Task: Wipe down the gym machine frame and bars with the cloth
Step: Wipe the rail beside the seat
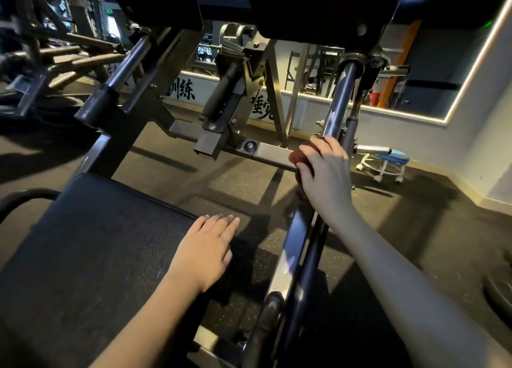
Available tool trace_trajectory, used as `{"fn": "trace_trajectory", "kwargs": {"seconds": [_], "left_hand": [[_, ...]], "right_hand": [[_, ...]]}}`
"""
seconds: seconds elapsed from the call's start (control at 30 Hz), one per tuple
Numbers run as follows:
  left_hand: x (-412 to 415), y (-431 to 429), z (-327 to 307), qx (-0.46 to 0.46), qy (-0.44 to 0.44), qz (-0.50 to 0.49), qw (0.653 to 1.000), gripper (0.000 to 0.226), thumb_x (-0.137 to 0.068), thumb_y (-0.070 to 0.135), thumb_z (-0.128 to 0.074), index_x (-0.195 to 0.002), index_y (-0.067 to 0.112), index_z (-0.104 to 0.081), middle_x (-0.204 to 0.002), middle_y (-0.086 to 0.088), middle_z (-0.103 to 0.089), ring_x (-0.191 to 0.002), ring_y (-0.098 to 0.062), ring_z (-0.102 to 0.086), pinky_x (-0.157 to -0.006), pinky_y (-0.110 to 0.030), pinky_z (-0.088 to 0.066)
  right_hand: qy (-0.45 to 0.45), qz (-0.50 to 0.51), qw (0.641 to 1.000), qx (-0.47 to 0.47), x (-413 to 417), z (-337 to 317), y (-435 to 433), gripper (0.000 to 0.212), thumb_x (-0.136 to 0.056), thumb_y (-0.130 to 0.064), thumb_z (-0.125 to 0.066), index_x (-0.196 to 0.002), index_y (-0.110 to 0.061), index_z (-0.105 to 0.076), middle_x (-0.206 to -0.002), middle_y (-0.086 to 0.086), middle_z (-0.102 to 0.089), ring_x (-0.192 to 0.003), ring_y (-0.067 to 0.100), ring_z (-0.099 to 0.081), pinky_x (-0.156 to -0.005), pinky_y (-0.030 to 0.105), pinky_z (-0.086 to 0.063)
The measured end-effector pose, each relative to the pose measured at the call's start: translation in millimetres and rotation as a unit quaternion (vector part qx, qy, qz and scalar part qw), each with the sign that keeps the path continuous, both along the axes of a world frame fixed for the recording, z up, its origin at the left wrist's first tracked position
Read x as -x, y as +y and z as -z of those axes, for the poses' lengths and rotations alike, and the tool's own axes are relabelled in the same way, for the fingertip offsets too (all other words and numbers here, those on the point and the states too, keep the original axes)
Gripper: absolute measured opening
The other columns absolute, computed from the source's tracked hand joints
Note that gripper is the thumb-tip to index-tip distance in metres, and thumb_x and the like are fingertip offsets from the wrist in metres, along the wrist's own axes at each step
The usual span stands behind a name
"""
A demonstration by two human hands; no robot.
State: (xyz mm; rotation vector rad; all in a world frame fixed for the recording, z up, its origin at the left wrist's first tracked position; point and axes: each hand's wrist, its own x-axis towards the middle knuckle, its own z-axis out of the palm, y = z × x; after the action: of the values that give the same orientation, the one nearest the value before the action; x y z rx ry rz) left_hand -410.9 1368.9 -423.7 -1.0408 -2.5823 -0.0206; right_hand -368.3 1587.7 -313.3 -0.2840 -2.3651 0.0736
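Note:
A dark gym machine fills the view, with a black padded seat [91,245] at lower left and a shiny slanted guide bar [339,104] on the right. My right hand [324,173] grips a reddish-brown cloth [300,155] and wraps it round that bar, close to where it meets the grey cross beam [270,151]. My left hand [206,252] lies flat with straight fingers on the seat's right edge. Most of the cloth is hidden under my right fingers.
A second slanted bar [124,65] runs up at the left. A black foot plate [318,4] hangs overhead. A white wheeled stool [383,164] with a blue top stands by the right wall. A weight plate [498,287] lies on the rubber floor at right.

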Motion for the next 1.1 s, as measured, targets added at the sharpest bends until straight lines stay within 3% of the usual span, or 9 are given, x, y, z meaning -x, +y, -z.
{"fn": "trace_trajectory", "kwargs": {"seconds": [0.07,0.13,0.27,0.37,0.5,0.7,0.9,1.0,1.1], "left_hand": [[0,0,0,-0.009,0.002,0.006,1.0,0.06,-0.076,0.034,-0.035,-0.119,0.012,-0.07,-0.112,-0.002,-0.072,-0.101,-0.02,-0.069,-0.096,-0.036,-0.044],[0,1,1,-0.012,0.005,0.006,1.0,0.06,-0.076,0.034,-0.035,-0.119,0.012,-0.07,-0.112,-0.002,-0.072,-0.101,-0.02,-0.069,-0.097,-0.036,-0.043],[2,1,4,-0.022,0.016,0.008,1.0,0.06,-0.076,0.033,-0.036,-0.12,0.011,-0.069,-0.113,-0.004,-0.071,-0.102,-0.022,-0.068,-0.097,-0.036,-0.038],[2,1,5,-0.024,0.024,-0.005,0.999,0.06,-0.075,0.033,-0.036,-0.119,0.011,-0.069,-0.112,-0.004,-0.072,-0.102,-0.022,-0.069,-0.097,-0.036,-0.037],[3,1,7,-0.027,0.02,-0.008,0.999,0.06,-0.076,0.032,-0.036,-0.119,0.008,-0.069,-0.112,-0.006,-0.071,-0.101,-0.024,-0.069,-0.096,-0.036,-0.032],[2,2,7,-0.024,0.017,-0.011,0.999,0.06,-0.075,0.032,-0.036,-0.119,0.008,-0.069,-0.111,-0.006,-0.071,-0.101,-0.024,-0.069,-0.096,-0.036,-0.032],[-2,1,2,-0.009,0.017,-0.003,1.0,0.06,-0.074,0.032,-0.036,-0.118,0.009,-0.07,-0.11,-0.005,-0.072,-0.099,-0.023,-0.069,-0.095,-0.035,-0.032],[0,2,5,-0.014,0.044,0.005,0.999,0.056,-0.07,0.03,-0.049,-0.118,0.009,-0.07,-0.111,-0.005,-0.072,-0.1,-0.023,-0.069,-0.097,-0.035,-0.035],[-1,1,4,-0.019,0.043,0.004,0.999,0.059,-0.064,0.028,-0.063,-0.119,0.008,-0.069,-0.11,-0.006,-0.072,-0.1,-0.024,-0.069,-0.096,-0.036,-0.048]], "right_hand": [[0.023,-0.066,0.997,-0.017,-14,16,-3,0.038,-0.096,-0.025,-0.048,-0.132,-0.017,-0.055,-0.141,0.005,-0.049,-0.142,0.025,-0.029,-0.118,0.041,-0.006],[-0.02,-0.105,0.993,-0.059,-25,20,1,0.037,-0.095,-0.025,-0.047,-0.129,-0.017,-0.057,-0.141,0.004,-0.05,-0.143,0.024,-0.028,-0.116,0.041,-0.003],[-0.059,-0.057,0.995,-0.065,7,-23,24,0.033,-0.1,-0.031,-0.044,-0.13,-0.025,-0.055,-0.149,-0.001,-0.042,-0.146,0.02,-0.018,-0.116,0.039,0.006],[-0.025,-0.032,0.999,-0.032,13,-20,18,0.036,-0.099,-0.028,-0.044,-0.134,-0.022,-0.052,-0.152,-0.001,-0.037,-0.147,0.02,-0.013,-0.12,0.043,0.001],[-0.024,-0.116,0.991,-0.064,-28,20,8,0.041,-0.095,-0.029,-0.039,-0.13,-0.017,-0.056,-0.144,0.001,-0.048,-0.145,0.021,-0.024,-0.116,0.04,0.002],[-0.038,-0.048,0.995,-0.081,19,-26,38,0.038,-0.101,-0.03,-0.039,-0.138,-0.024,-0.048,-0.153,-0.002,-0.036,-0.148,0.02,-0.011,-0.118,0.042,0.008],[-0.022,-0.114,0.99,-0.074,-25,9,29,0.041,-0.097,-0.03,-0.039,-0.136,-0.021,-0.05,-0.148,-0.001,-0.044,-0.145,0.02,-0.023,-0.119,0.044,0.002],[-0.038,-0.078,0.992,-0.097,1,-20,41,0.036,-0.1,-0.03,-0.042,-0.134,-0.025,-0.051,-0.148,-0.001,-0.043,-0.147,0.022,-0.018,-0.117,0.044,0.009],[-0.007,-0.049,0.998,-0.049,16,-26,38,0.037,-0.101,-0.028,-0.041,-0.137,-0.023,-0.049,-0.151,-0.001,-0.04,-0.148,0.021,-0.013,-0.118,0.046,0.006]]}}
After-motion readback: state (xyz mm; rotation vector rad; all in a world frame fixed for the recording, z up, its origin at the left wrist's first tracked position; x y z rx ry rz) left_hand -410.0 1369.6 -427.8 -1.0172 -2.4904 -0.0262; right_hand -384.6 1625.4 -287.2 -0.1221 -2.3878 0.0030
